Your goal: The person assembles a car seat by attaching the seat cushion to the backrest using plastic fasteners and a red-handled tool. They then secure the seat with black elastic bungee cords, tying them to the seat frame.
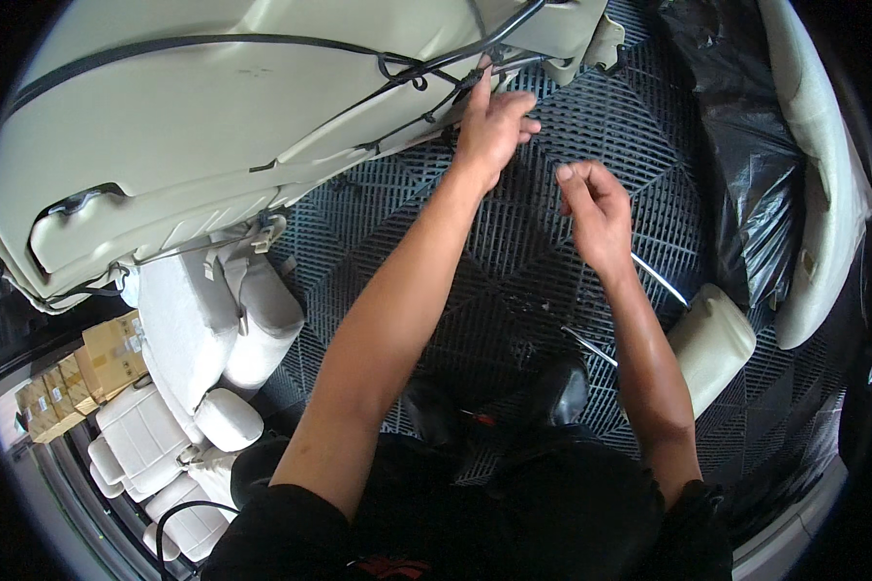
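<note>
My left hand reaches to the lower edge of a large beige vehicle trim panel. Its index finger points up against a black wiring harness, while the other fingers are spread and nothing shows in them. Lower and to the right, my right hand hangs over the floor with thumb and fingers curled together. Whatever the right fingers may hold is too small or hidden to make out. A thick black cable runs along the panel and joins the harness near my left fingertip.
Black slatted floor tiles lie under me. A beige headrest with metal rods rests beside my right forearm. Black plastic sheeting and a pale padded part stand at right. White seats and cardboard boxes are at left.
</note>
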Demonstrator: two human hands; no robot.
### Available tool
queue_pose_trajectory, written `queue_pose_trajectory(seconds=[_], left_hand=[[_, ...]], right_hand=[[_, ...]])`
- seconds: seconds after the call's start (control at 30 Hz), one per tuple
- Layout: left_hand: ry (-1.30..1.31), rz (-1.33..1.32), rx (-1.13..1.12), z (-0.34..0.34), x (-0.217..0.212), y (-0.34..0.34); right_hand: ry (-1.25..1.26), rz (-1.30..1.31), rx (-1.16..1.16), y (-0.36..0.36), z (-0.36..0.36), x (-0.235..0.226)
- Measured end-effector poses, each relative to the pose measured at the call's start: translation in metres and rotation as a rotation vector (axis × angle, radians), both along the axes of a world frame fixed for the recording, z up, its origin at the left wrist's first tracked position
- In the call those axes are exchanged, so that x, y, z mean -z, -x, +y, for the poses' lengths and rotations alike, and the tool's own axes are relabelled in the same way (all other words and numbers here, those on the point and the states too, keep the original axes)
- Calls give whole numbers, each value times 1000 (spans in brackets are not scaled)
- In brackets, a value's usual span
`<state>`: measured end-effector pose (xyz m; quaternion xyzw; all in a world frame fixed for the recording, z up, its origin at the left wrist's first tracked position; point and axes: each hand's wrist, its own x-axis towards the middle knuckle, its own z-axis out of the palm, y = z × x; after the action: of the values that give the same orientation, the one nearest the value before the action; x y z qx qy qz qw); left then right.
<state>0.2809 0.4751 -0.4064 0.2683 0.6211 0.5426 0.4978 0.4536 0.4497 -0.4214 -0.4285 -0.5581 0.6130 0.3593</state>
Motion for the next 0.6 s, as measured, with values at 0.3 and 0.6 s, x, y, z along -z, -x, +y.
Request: queue_pose_trajectory(seconds=[0.3,0.6], left_hand=[[-105,17,-32,-7,10,11],[-81,138,-106,-58,-11,25]], right_hand=[[422,395,-176,60,77,34],[75,55,-241,93,106,36]])
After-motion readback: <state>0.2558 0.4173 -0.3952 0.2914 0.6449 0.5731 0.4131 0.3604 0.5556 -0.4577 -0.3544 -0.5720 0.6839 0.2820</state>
